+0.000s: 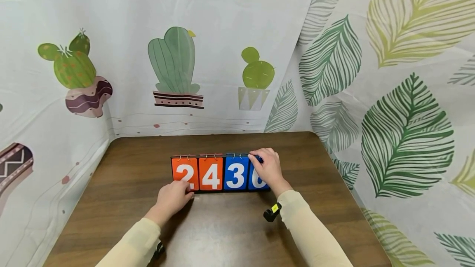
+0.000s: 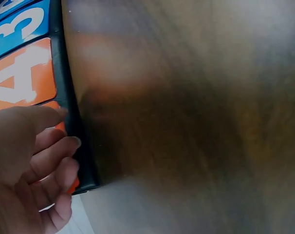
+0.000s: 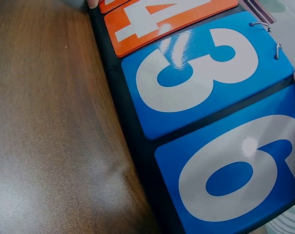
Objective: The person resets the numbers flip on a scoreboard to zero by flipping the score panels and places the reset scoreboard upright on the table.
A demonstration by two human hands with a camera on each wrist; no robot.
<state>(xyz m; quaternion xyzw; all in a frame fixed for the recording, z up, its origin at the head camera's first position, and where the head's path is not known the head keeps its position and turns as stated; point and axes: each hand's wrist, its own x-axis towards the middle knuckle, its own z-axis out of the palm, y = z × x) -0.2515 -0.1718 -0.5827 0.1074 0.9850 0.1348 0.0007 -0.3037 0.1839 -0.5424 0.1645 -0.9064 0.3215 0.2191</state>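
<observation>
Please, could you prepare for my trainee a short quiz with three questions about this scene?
1. Which colour is the 3 card? A) orange B) blue C) green
2. True or false: the right hand is at the 4 card.
3. Fill in: in the head view, the left hand partly hides the card with the number ___.

Key:
1: B.
2: False; it is at the 6 card.
3: 2.

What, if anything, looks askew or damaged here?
Nothing stands out. The scoreboard shows 2, 4, 3 and 6 in a neat row, with no visible tears. The left hand covers part of the 2, the right hand part of the 6.
</observation>
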